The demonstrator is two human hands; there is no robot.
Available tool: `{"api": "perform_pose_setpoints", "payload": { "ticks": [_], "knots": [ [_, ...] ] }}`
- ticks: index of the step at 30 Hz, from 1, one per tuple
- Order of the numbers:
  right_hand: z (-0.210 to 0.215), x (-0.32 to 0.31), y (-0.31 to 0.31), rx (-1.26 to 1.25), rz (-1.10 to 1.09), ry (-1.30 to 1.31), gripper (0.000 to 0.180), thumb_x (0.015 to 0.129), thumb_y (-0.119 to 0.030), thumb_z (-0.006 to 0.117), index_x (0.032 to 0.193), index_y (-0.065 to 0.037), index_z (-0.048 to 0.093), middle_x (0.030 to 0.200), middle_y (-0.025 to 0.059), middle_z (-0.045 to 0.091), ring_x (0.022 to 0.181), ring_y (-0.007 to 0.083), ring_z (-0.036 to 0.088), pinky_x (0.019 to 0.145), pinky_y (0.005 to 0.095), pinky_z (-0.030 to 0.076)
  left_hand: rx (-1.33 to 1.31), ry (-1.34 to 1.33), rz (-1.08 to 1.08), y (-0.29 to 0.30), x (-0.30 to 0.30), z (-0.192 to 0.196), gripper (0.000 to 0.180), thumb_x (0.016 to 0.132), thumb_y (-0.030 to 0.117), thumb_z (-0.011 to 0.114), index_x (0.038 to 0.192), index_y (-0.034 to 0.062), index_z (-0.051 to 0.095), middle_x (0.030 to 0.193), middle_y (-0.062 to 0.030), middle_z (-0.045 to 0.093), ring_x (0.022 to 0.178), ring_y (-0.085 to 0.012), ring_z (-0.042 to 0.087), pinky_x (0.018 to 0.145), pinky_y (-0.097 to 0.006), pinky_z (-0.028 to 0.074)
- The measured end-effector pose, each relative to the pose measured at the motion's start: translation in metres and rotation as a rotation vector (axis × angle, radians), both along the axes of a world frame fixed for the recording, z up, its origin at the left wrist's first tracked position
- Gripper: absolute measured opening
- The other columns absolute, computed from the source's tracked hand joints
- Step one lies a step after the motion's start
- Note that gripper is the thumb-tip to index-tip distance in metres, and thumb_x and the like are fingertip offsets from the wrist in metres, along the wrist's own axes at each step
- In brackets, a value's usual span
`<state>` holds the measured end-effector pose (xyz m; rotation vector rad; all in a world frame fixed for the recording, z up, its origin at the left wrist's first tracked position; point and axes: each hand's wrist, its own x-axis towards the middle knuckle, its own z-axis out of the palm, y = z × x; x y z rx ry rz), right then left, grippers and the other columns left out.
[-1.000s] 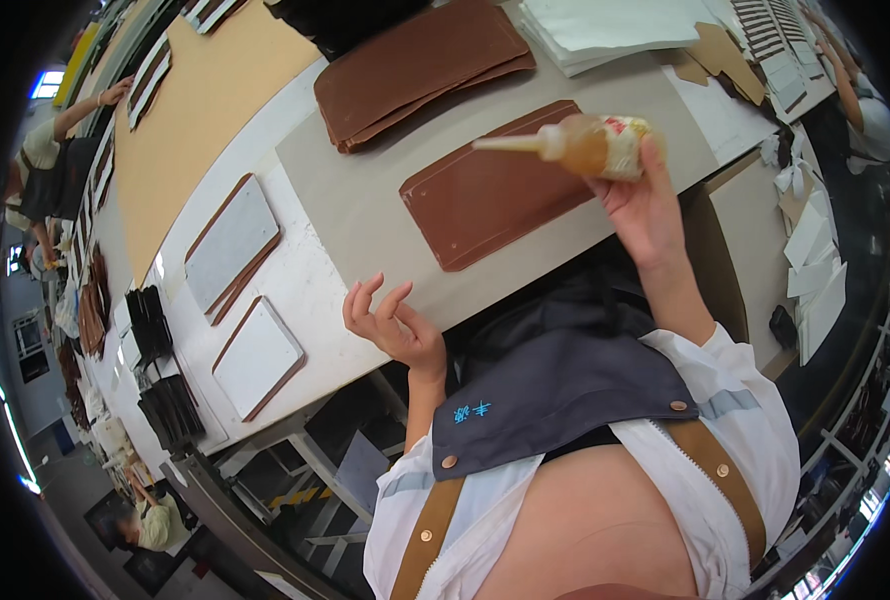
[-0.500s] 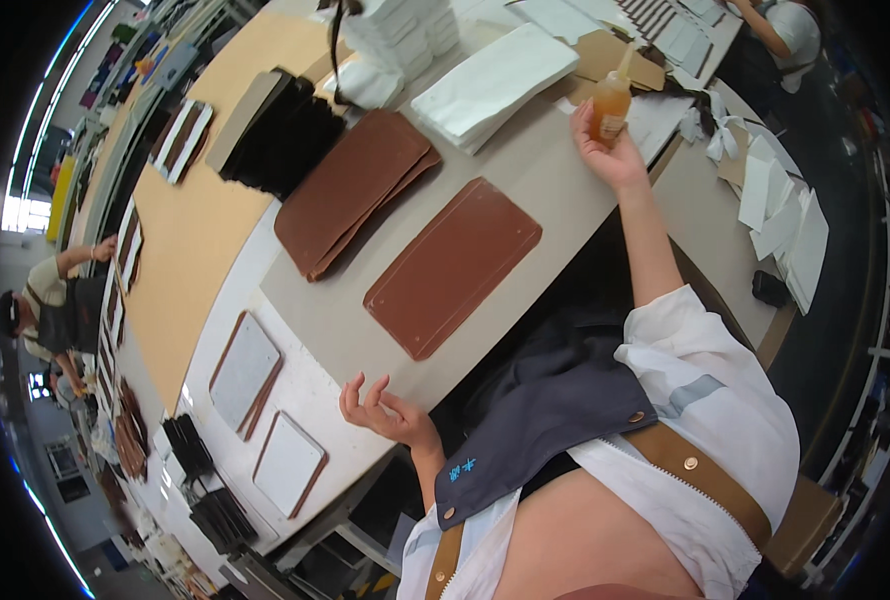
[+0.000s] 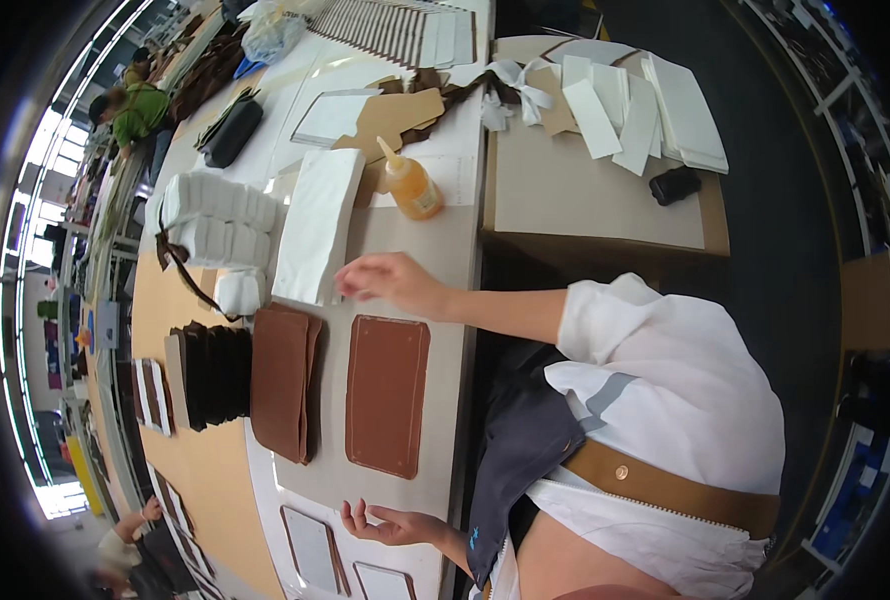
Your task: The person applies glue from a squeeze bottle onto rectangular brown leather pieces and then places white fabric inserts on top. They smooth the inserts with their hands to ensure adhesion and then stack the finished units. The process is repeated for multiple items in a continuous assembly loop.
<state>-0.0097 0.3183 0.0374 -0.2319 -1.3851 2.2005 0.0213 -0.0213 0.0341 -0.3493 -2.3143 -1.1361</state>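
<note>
My right hand (image 3: pixel 390 283) reaches over the table with fingers stretched out, fingertips at the edge of a stack of white sheets (image 3: pixel 315 225); whether they touch it I cannot tell. Beyond that hand, a squeeze bottle (image 3: pixel 415 190) of amber liquid with a pointed nozzle stands on the table. Palm up and fingers apart, my left hand (image 3: pixel 397 525) is empty beside the table edge. Between the hands lies a flat brown rectangular panel (image 3: pixel 388 395) with rounded corners. A stack of similar brown panels (image 3: pixel 283 385) sits just left of it.
Bundled white pieces (image 3: pixel 215 220) and a black stack (image 3: pixel 217 375) stand farther left. White-faced panels (image 3: pixel 310 548) lie near my left hand. A side surface (image 3: pixel 605 205) bears white strips (image 3: pixel 640 110) and a small black object (image 3: pixel 675 185). Other people (image 3: pixel 140 110) are in the background.
My right hand has let go of the amber bottle, which now stands on the table, and has moved to the white stack. My left hand stays open. The view has turned.
</note>
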Motion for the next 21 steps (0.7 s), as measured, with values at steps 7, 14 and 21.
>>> {"api": "perform_pose_setpoints", "payload": {
  "ticks": [7,14,21],
  "knots": [
    [-0.031,-0.096,0.027,1.551,-0.242,0.022,0.022,0.077,-0.013,0.073,0.09,0.004,0.068,0.105,0.0203,0.068,0.104,0.0361,0.066,0.086,0.0425,0.055,-0.071,0.128,-0.219,0.028,-0.023,0.029,0.016,0.102,0.003,0.042,0.109,0.001,0.057,0.134,-0.012,0.052,0.126,-0.025,0.049,0.106,-0.041,0.04],
    [-0.021,-0.116,0.028,1.54,-0.136,-0.145,0.017,0.074,-0.015,0.073,0.079,0.0,0.066,0.082,0.0165,0.069,0.083,0.037,0.069,0.069,0.0465,0.056,-0.101,0.181,-0.315,0.039,-0.039,0.048,0.015,0.102,0.001,0.043,0.103,0.002,0.058,0.131,-0.0137,0.053,0.127,-0.027,0.049,0.106,-0.043,0.04],
    [-0.001,-0.102,0.037,1.184,-0.113,-0.22,0.014,0.082,-0.018,0.07,0.08,-0.005,0.065,0.082,0.013,0.067,0.084,0.0331,0.067,0.074,0.0452,0.053,-0.108,0.053,-0.587,0.088,-0.071,0.074,0.023,0.1,-0.005,0.043,0.115,-0.0003,0.06,0.135,-0.0138,0.052,0.125,-0.0249,0.051,0.098,-0.035,0.046]
  ]
}}
